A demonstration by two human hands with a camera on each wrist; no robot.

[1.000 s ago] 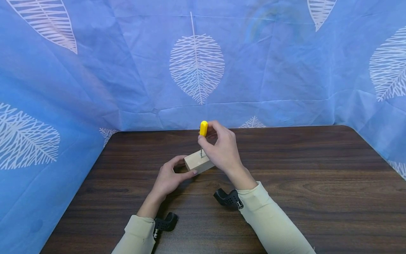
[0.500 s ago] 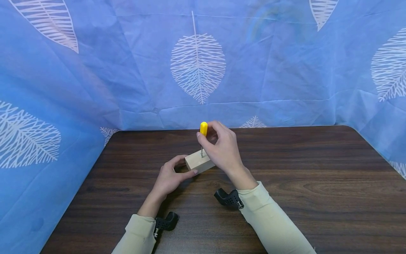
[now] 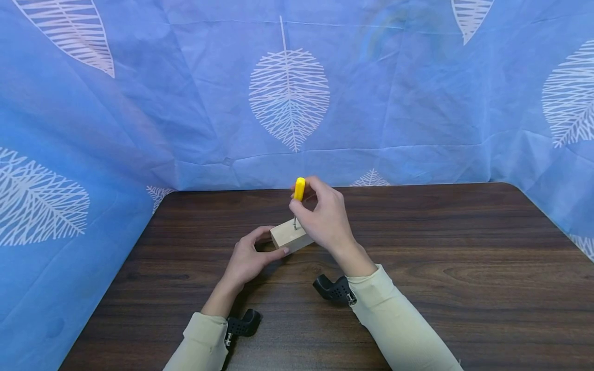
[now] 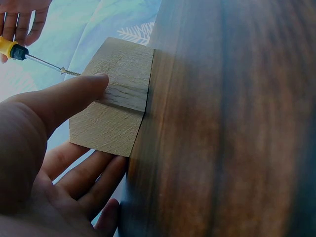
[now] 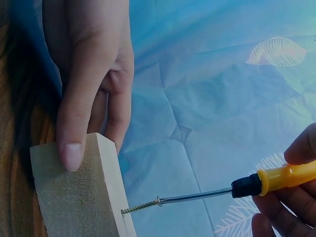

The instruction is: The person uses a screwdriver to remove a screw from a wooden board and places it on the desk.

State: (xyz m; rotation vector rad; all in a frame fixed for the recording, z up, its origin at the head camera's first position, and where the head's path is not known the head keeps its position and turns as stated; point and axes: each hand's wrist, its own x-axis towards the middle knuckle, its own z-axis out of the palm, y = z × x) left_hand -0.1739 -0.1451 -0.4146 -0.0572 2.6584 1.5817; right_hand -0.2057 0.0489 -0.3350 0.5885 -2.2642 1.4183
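A pale wooden block [image 3: 289,238] rests on the dark table, its near end turned towards me. My left hand [image 3: 247,258] holds that end, with the thumb on the near side and the fingers behind. In the right wrist view a threaded screw [image 5: 142,206] stands in the block's top face, most of its thread showing. The tip of a screwdriver [image 5: 197,196] with a yellow handle and black collar meets the screw's head. My right hand [image 3: 326,219] pinches the handle between thumb and fingers above the block. It hides the block's far end in the head view.
The brown wood-grain table [image 3: 441,283] spreads around both hands. Blue cloth [image 3: 394,103] with white leaf prints hangs behind and at the sides. Black wrist mounts [image 3: 244,323] jut from both sleeves, low over the table.
The screwdriver's handle now leans slightly to the right, and the right thumb has shifted a little lower on it. Left hand and block stay put.
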